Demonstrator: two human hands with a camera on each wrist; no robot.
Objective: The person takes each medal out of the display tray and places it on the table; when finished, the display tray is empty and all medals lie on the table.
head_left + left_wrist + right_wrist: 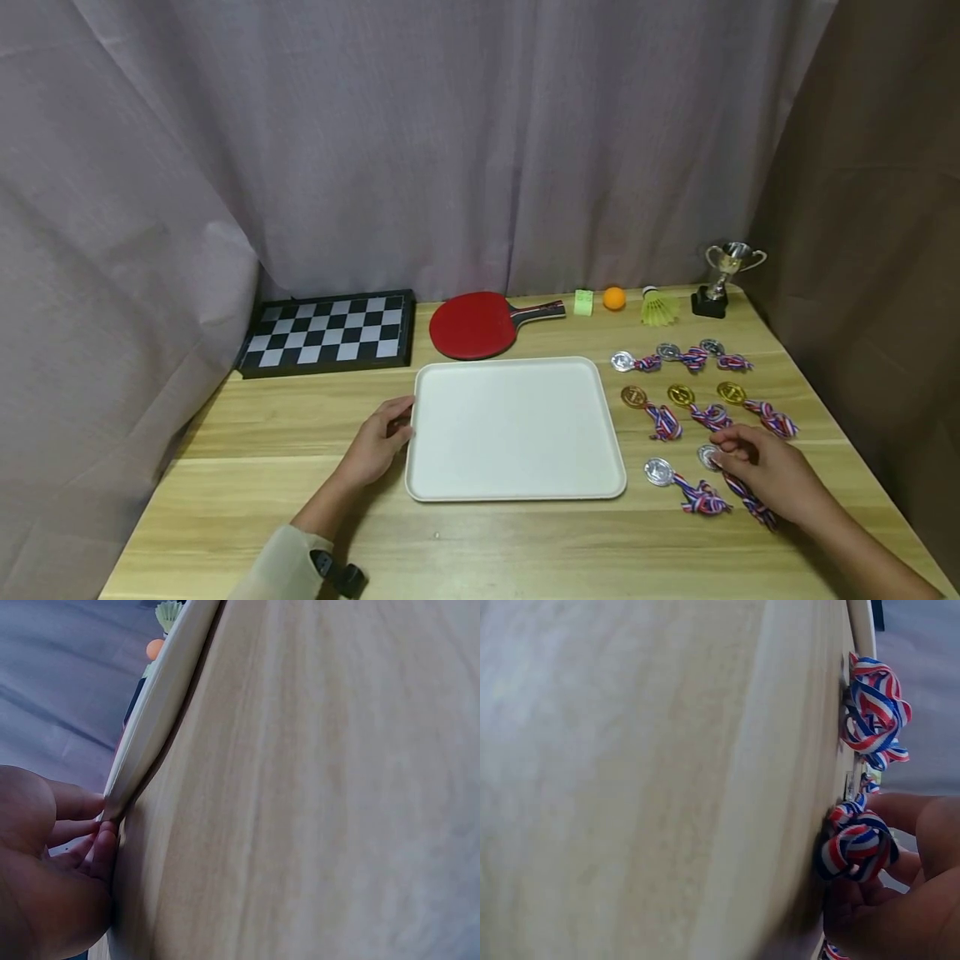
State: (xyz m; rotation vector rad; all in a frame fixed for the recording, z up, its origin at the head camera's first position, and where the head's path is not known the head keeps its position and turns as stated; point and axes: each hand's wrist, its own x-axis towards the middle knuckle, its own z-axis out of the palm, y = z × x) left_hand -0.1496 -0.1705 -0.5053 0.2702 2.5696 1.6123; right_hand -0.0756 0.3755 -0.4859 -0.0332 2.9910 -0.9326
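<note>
The left hand [377,442] pinches the left edge of a cream rectangular tray [517,429] that lies on the table. In the left wrist view, fingertips [106,834] meet at the rim of the tray [154,712]. On the right side, the right hand [767,468] pinches a silver medal [707,456] by its edge, low over the table. Its striped ribbon [750,502] trails toward the front, partly under the hand; the right wrist view has this knotted ribbon [855,847] in front of the fingers. Another silver medal [659,472] lies just left.
Behind are rows of gold-toned medals [681,395] and silver medals [668,352]. Along the back stand a chessboard [326,332], red table tennis paddle [472,325], green block [583,302], orange ball [614,298], yellow shuttlecock [659,308] and trophy cup [723,279]. Curtains [450,150] surround the table.
</note>
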